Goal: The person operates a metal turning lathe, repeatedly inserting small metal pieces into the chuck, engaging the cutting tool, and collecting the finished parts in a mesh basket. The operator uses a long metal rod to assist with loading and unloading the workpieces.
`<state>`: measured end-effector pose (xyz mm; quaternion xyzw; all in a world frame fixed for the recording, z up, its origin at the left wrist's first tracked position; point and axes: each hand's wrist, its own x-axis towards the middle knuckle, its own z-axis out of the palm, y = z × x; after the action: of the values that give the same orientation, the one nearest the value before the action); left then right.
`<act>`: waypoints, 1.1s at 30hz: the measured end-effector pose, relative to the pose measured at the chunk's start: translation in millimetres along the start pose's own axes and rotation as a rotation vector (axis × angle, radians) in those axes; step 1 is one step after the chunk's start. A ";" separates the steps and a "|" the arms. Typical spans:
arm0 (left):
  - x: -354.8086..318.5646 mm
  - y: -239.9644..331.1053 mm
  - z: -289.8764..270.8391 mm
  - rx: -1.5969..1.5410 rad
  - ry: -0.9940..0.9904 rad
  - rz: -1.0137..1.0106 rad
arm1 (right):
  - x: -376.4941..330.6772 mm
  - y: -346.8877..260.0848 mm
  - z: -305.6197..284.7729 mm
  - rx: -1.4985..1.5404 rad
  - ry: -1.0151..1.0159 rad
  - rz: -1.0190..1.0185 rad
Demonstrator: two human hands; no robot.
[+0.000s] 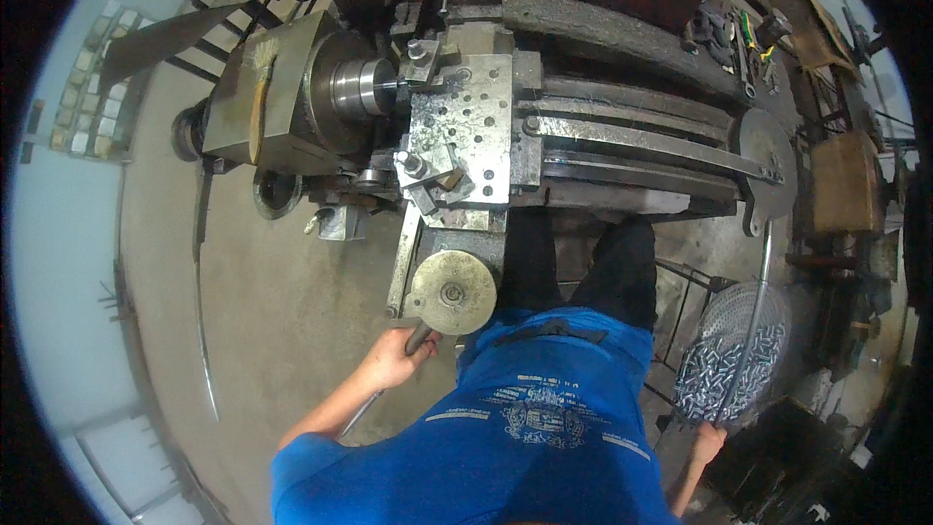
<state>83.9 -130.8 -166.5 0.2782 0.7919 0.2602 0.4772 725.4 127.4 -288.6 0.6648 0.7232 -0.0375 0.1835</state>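
My left hand is closed around the dark handle of a round metal handwheel at the front of a lathe. Far to the right, my right hand grips the lower end of a long metal lever. That lever runs up to a plate, which a flat bar links to the drilled cross slide. Two clamped tool holders sit on the slide, a rear one and a front one. The rear one is close to the shiny spindle nose.
A brush with a wooden handle lies on the headstock. Beside the lever stands a mesh basket of many small metal pieces. Wrenches and pliers lie at the back right. A thin rod stands out at left.
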 end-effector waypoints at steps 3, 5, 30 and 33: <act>-0.4 -0.8 1.4 0.011 0.009 0.000 | -5.2 -27.3 -14.7 0.228 0.074 0.267; 0.1 -2.1 1.4 0.009 0.010 0.002 | -6.7 -20.0 -7.0 0.252 0.109 0.239; -2.1 -3.7 3.6 0.041 0.055 0.009 | -29.0 -72.8 -46.6 0.247 0.086 0.310; -1.8 -7.8 4.4 0.043 0.066 0.010 | -34.7 -85.6 -53.0 0.252 0.123 0.322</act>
<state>87.1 -136.9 -172.5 0.2837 0.8114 0.2544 0.4431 632.2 100.6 -244.7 0.7904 0.6071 -0.0573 0.0579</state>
